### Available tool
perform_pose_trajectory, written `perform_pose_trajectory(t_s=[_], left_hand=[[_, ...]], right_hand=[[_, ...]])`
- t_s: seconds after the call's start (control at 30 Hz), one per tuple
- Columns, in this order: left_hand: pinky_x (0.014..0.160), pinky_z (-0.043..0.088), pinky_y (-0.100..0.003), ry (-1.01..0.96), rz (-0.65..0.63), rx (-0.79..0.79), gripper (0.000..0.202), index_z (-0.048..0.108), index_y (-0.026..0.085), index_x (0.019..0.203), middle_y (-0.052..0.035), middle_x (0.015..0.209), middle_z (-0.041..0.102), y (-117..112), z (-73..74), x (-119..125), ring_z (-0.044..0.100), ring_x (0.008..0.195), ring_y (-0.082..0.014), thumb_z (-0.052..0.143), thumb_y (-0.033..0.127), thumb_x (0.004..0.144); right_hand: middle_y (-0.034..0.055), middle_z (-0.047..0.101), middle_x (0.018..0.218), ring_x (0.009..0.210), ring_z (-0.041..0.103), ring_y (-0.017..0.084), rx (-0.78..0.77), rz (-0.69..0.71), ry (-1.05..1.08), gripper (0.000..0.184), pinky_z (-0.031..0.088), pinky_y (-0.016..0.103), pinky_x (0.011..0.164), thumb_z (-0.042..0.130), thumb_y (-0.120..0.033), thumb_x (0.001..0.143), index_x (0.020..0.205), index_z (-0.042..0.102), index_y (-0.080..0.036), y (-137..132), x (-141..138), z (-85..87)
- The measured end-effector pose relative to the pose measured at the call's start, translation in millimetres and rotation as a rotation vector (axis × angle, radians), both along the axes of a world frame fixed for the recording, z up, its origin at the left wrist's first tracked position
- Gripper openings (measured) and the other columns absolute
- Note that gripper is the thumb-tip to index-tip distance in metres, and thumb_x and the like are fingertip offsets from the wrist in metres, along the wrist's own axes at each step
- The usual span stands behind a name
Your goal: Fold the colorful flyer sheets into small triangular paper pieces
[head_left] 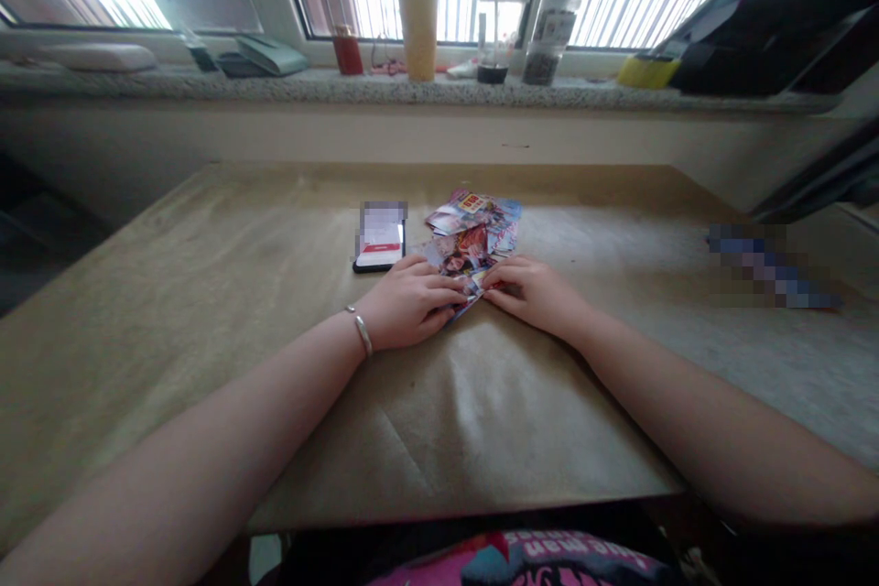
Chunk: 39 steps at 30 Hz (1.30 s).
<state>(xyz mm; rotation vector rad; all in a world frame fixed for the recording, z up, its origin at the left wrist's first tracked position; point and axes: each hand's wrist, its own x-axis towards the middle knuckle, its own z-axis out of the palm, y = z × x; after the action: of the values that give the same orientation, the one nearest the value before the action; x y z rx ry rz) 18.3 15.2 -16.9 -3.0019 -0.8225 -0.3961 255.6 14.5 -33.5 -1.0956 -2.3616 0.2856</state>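
Note:
A loose pile of colourful printed cards [473, 233] lies on the brown paper-covered table [206, 293]. My left hand [408, 302], with a silver bracelet at the wrist, rests on the near left edge of the pile, fingers curled and pinching a card. My right hand [532, 290] meets it from the right, fingertips pressed on the same near corner of the cards. Both hands lie flat on the table surface.
A phone [380, 243] lies just left of the cards. A blurred bluish object [769, 267] sits at the table's right. The windowsill behind holds a red cup [348, 52], a tall cream cylinder [416, 0], jars and a yellow item [646, 71].

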Motion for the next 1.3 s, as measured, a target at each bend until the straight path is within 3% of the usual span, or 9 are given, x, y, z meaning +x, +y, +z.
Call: perform_pose_trajectory(t_s=[0.2,0.47,0.67,0.8,0.9,1.1,1.3], left_hand=[[0.093,0.035,-0.041,0.021,-0.024,-0.054,0.038,0.063,0.023,0.117,-0.0003,0.125,0.062,0.2,2.2,0.5,0.055,0.098,-0.0222,0.044,0.02,0.084],[0.094,0.04,-0.04,-0.013,-0.074,-0.109,0.041,0.064,0.023,0.115,0.0002,0.124,0.063,0.9,2.4,-0.8,0.055,0.101,-0.0224,0.047,0.015,0.079],[0.096,0.043,-0.041,-0.068,-0.169,-0.107,0.043,0.065,0.026,0.115,-0.0003,0.125,0.062,4.4,1.6,-2.5,0.057,0.105,-0.0222,0.047,0.014,0.078],[0.098,0.043,-0.043,-0.065,-0.187,-0.092,0.044,0.065,0.028,0.116,-0.0003,0.127,0.061,6.8,-0.3,-4.2,0.056,0.11,-0.0234,0.048,0.015,0.078],[0.098,0.044,-0.043,-0.052,-0.206,-0.085,0.042,0.066,0.029,0.114,-0.0007,0.128,0.06,7.8,-1.7,-5.5,0.056,0.112,-0.0237,0.05,0.015,0.078],[0.096,0.046,-0.045,-0.023,-0.26,-0.07,0.038,0.069,0.029,0.11,-0.005,0.126,0.061,4.7,0.7,-5.0,0.057,0.113,-0.0258,0.051,0.017,0.079],[0.099,0.046,-0.042,-0.048,-0.264,-0.101,0.042,0.068,0.029,0.111,-0.0044,0.134,0.054,4.4,-0.6,-5.4,0.056,0.117,-0.0247,0.05,0.012,0.077]], right_hand=[[0.0048,0.068,0.084,0.081,0.061,0.018,-0.038,-0.127,0.054,0.011,0.047,0.031,0.074,0.058,-0.024,0.082,0.078,0.067,-0.019,2.1,0.7,-2.3],[0.005,0.063,0.087,0.081,0.06,0.018,-0.019,-0.188,0.169,0.008,0.049,0.032,0.075,0.059,-0.023,0.08,0.077,0.066,-0.02,3.6,0.3,-6.0],[0.009,0.056,0.106,0.081,0.058,0.016,-0.007,-0.261,0.269,0.009,0.051,0.031,0.066,0.063,-0.028,0.078,0.079,0.065,-0.019,10.5,3.5,-13.1],[0.0039,0.064,0.083,0.069,0.057,0.016,-0.089,-0.299,0.216,0.012,0.048,0.031,0.064,0.061,-0.032,0.08,0.082,0.065,-0.021,14.9,6.9,-14.1],[0.0029,0.066,0.081,0.064,0.056,0.016,-0.123,-0.336,0.201,0.014,0.047,0.031,0.063,0.06,-0.034,0.081,0.082,0.065,-0.021,14.8,8.2,-12.3],[0.0034,0.07,0.084,0.067,0.059,0.016,-0.064,-0.331,0.23,0.016,0.049,0.032,0.067,0.056,-0.031,0.083,0.083,0.069,-0.023,14.0,6.8,-12.1],[0.004,0.072,0.088,0.084,0.064,0.022,-0.03,-0.393,0.294,0.015,0.051,0.039,0.08,0.059,-0.026,0.082,0.087,0.073,-0.025,14.1,5.5,-12.6]])
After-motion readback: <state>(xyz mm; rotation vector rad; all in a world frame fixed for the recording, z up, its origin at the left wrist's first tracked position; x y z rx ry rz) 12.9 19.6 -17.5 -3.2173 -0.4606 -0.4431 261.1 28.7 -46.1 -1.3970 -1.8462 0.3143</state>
